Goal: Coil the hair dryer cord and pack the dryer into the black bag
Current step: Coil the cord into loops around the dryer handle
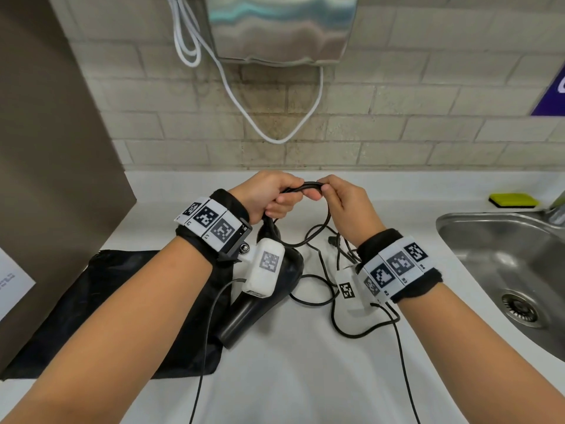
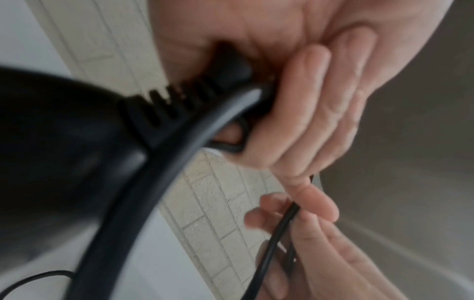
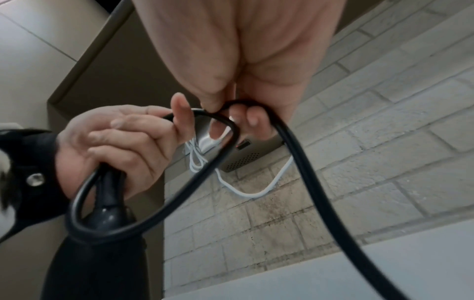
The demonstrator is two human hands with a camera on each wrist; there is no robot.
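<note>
The black hair dryer [image 1: 260,304] hangs tilted over the white counter, barrel down beside the flat black bag [image 1: 107,304]. My left hand [image 1: 275,198] grips the ribbed cord end at the dryer's handle [image 2: 179,101] together with a loop of the black cord [image 1: 305,185]. Close to its right, my right hand [image 1: 328,191] pinches the same cord between thumb and fingers [image 3: 252,118]. From there the cord [image 3: 307,162] drops to the counter, where the rest lies in loose tangled loops [image 1: 318,289]. In the right wrist view one loop [image 3: 143,215] circles the handle.
A steel sink [image 1: 458,240] takes up the right side, with a yellow sponge [image 1: 513,200] behind it. A metal box [image 1: 284,26] with a hanging white cable [image 1: 275,130] is on the tiled wall. A brown panel [image 1: 46,148] stands at the left.
</note>
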